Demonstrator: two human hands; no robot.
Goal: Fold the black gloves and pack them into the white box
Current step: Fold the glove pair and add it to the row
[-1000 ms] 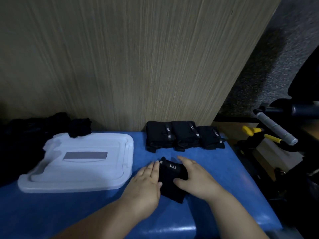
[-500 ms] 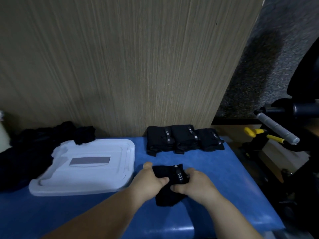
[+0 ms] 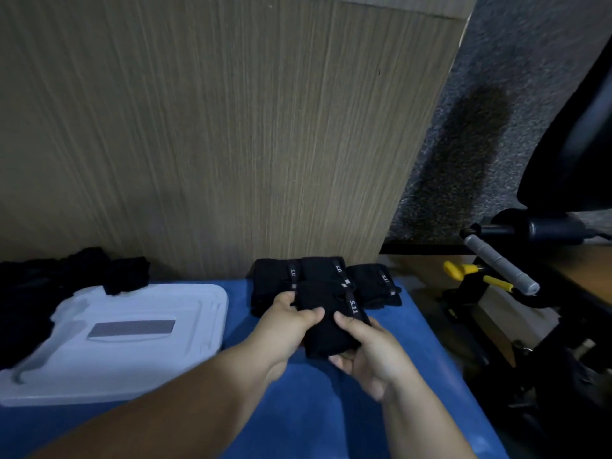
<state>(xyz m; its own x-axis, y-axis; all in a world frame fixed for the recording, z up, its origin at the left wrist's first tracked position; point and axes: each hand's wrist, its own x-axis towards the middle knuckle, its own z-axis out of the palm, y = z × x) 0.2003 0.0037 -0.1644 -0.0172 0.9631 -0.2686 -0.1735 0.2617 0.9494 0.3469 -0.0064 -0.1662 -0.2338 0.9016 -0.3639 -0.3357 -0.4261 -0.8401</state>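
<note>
Three folded bundles [image 3: 319, 270] sit side by side against the wood panel [image 3: 231, 144] at the back of the blue table [image 3: 331, 419], strap labels up. My guess is they're being staged there in a neat row so they can all go into the box [image 3: 149, 366] in one go. The box is off to the left and I can't see any gloves in it. From this angle it honestly looks like a closed top or lid with a grey label, so I can't tell if it's even open. Behind it is a dark pile [image 3: 33, 286] of what I take to be unfolded gloves, with one bit draped over the far corner of the box.

A fourth glove [image 3: 326, 329] is folded into a tight block and held just in front of the row, close to the middle bundle, strap on top. The left hand [image 3: 284, 323] grips its left side, thumb across the top and fingers curled round the far edge. The right hand [image 3: 371, 352] grips the right side, thumb pressing on top near the strap and fingers tucked underneath. So both hands are closed on it and nothing is loose. It looks lifted a little off the table. Holding it from both sides probably keeps the fold from springing open.
</note>
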